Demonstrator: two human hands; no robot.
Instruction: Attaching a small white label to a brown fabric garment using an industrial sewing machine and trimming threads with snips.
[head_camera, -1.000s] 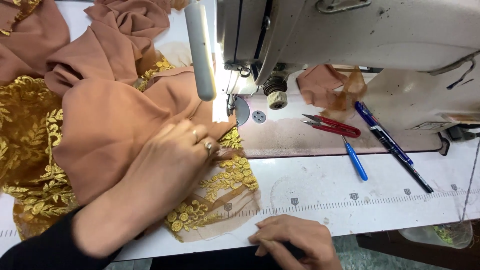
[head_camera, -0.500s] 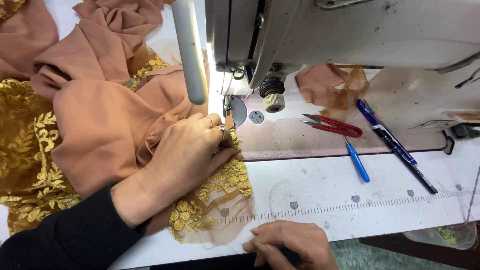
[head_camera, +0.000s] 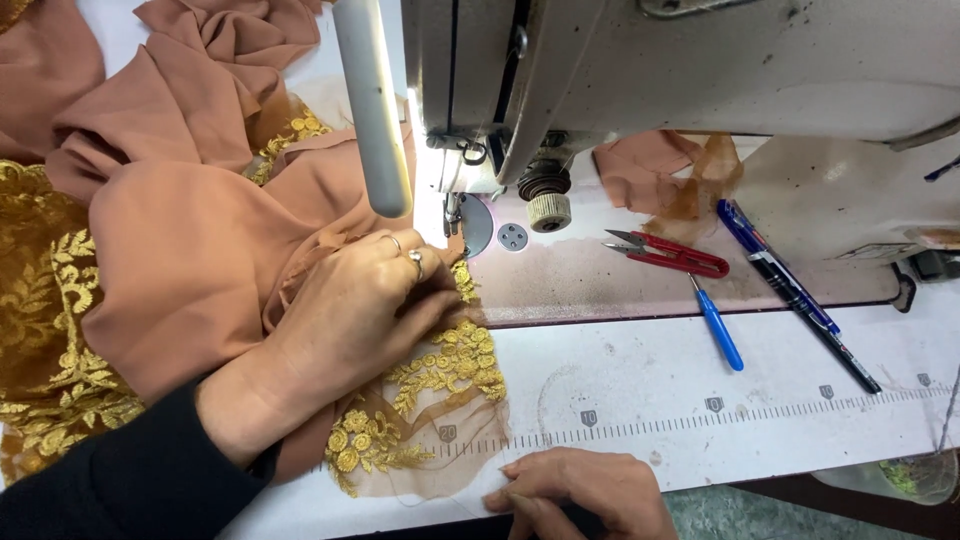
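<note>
**Fabric held at the needle**

The left hand (head_camera: 350, 310) lies spread flat, pressing the peach fabric (head_camera: 190, 240) and gold-embroidered lace (head_camera: 440, 375) beside the sewing machine (head_camera: 620, 80). The right hand (head_camera: 580, 495) rests curled at the counter (head_camera: 700, 440) edge, fingertips pinching the lace hem.

Tailoring workshop: sewing machine (head_camera: 700, 70), ruled table (head_camera: 760, 440), thread snips (head_camera: 670, 255).

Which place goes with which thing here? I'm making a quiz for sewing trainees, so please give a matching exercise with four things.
Things:
1. left hand
2. right hand
3. red thread snips
4. blue-handled tool

Places:
A. at the table's front edge
B. on the machine bed, right of the needle
C. pressing fabric by the needle
D. on the white table, below the snips

Pairs: 1-C, 2-A, 3-B, 4-D
</note>
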